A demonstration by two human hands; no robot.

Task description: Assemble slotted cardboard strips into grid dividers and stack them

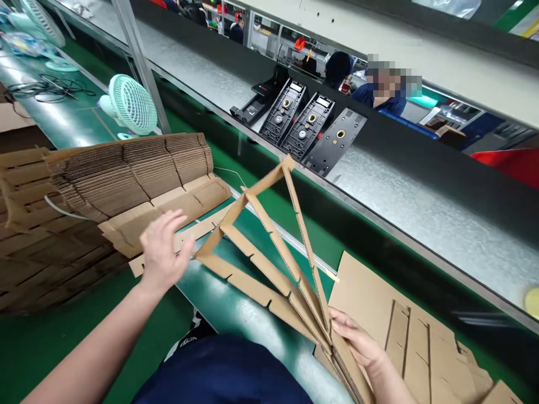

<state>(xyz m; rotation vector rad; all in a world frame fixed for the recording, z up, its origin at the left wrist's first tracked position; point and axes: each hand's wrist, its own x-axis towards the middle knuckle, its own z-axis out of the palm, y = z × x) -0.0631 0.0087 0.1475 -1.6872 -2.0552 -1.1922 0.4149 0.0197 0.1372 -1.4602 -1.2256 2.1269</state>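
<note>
In front of me, slotted cardboard strips (269, 294) fan out over the green table, joined at their far ends by a cross strip (231, 214). My right hand (352, 336) grips the bunched near ends of these strips, thumb on top. Its lower fingers are hidden. My left hand (165, 247) hovers beside the left end of the cross strip, fingers extended and thumb apart, with nothing visible in it. Behind it lies a flat cardboard strip (202, 229), close to a tall stack of folded cardboard pieces (138, 168).
Flat slotted cardboard sheets (421, 342) lie at the right. A conveyor belt (404, 207) runs across behind the table, carrying several black plastic parts (309, 123). A mint-green fan (133, 104) stands at the upper left by a metal post (137, 56). Another person (381, 95) sits beyond the belt.
</note>
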